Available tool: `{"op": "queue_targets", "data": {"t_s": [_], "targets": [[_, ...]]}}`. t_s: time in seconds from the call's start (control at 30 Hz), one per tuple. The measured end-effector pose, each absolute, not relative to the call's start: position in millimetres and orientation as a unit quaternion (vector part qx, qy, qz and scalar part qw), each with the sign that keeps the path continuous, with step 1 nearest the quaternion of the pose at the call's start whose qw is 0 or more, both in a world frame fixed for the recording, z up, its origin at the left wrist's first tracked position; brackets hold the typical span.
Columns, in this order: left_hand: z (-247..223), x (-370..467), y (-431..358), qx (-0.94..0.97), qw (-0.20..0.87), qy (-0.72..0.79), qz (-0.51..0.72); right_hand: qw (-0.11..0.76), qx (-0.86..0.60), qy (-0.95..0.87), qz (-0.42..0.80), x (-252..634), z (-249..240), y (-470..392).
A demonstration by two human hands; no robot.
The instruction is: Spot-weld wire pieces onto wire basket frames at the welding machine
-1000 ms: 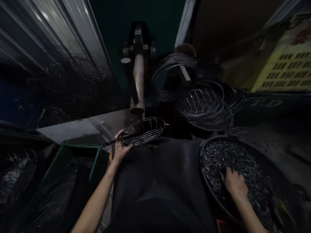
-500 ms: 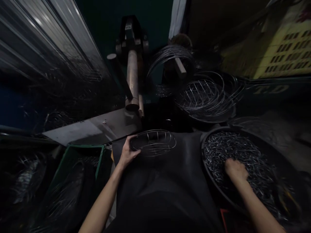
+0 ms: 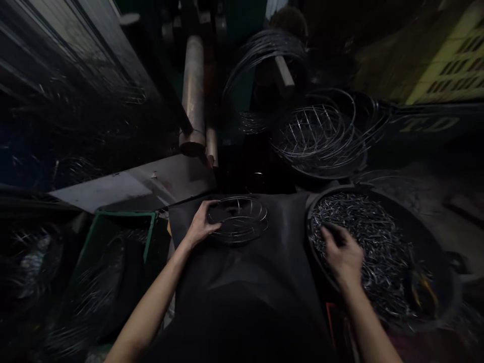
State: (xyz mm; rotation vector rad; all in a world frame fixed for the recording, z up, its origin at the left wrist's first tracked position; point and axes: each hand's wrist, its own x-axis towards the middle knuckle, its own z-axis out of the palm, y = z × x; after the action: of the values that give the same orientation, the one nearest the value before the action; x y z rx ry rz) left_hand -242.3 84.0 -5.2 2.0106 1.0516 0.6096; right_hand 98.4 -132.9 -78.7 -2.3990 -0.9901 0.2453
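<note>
My left hand (image 3: 204, 225) grips the left side of a round wire basket (image 3: 242, 236), fingers above and thumb below its rim. The basket rests over the dark cloth (image 3: 242, 282) across my lap. At the right, my right hand (image 3: 344, 252) hovers over the left part of a wide black tub (image 3: 446, 252) full of short bent wire pieces (image 3: 370, 237). Its thumb and fingers curl toward each other; anything small between them is too dark and blurred to make out.
Ahead stands a machine with a thick metal cylinder (image 3: 193, 85). A wire coil (image 3: 264, 50) hangs behind, near a container of wire frames (image 3: 313, 136). A green crate (image 3: 151, 234) is at the left, below a slanted metal sheet (image 3: 170, 179). Yellow crate (image 3: 454, 70) stands upper right.
My right hand has lifted from the wire pieces and moved left toward the tub's near edge. The wire basket has tilted a little in my left hand. The camera view has shifted.
</note>
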Motion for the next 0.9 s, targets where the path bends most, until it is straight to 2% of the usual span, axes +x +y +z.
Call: {"op": "queue_targets", "data": {"t_s": [0.1, 0.17, 0.33, 0.47, 0.53, 0.73, 0.9], "targets": [[-3.0, -238.4, 83.4, 0.788, 0.389, 0.415, 0.234, 0.351, -0.828, -0.412, 0.145, 50.5, -74.9, -108.5], [-0.2, -235.3, 81.4, 0.789, 0.384, 0.416, 0.240, 0.378, -0.801, -0.431, 0.172, 32.4, -69.2, -96.7], [14.2, -224.3, 79.9, 0.823, 0.345, 0.383, 0.236, 0.407, -0.713, -0.509, 0.257, 24.1, -33.6, -65.7], [21.0, -218.0, 83.6, 0.857, 0.314, 0.356, 0.203, 0.371, -0.609, -0.630, 0.307, 10.5, 5.8, -20.2], [23.4, -216.7, 83.8, 0.867, 0.299, 0.346, 0.195, 0.340, -0.585, -0.682, 0.278, 1.6, 23.2, -1.2], [35.0, -214.1, 80.2, 0.868, 0.296, 0.356, 0.182, 0.201, -0.540, -0.814, 0.075, -4.4, 45.8, 11.5], [38.2, -211.2, 78.4, 0.858, 0.311, 0.362, 0.192, 0.217, -0.495, -0.841, -0.012, 0.3, 44.9, 12.5]]}}
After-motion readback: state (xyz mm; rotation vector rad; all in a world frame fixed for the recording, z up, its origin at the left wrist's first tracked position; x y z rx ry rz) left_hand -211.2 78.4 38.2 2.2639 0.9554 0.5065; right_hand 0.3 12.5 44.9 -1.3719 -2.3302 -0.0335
